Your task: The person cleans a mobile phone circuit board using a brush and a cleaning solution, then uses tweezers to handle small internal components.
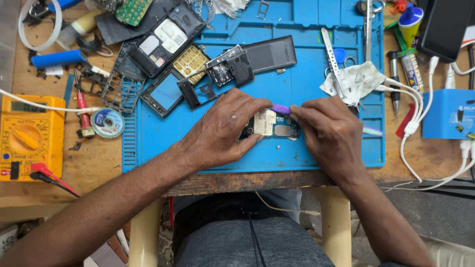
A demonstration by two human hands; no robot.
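Observation:
A small phone circuit board point(273, 126) with metal shields lies on the blue work mat point(307, 84) near its front edge. My left hand point(222, 131) rests over the board's left end and pins it down with the fingers. My right hand point(331, 131) grips a purple-tipped tool point(281, 109) whose tip points left over the top of the board; its pale handle end point(372, 131) sticks out past the hand. Both hands nearly touch above the board.
Dismantled phone shells, frames and a screen point(163, 54) lie at the mat's back left. A yellow multimeter point(30, 136) with red and black leads is at the left. Tweezers point(332, 59), a stained cloth point(357, 79), white cables point(413, 118), a blue box point(451, 114) and tubes sit at right.

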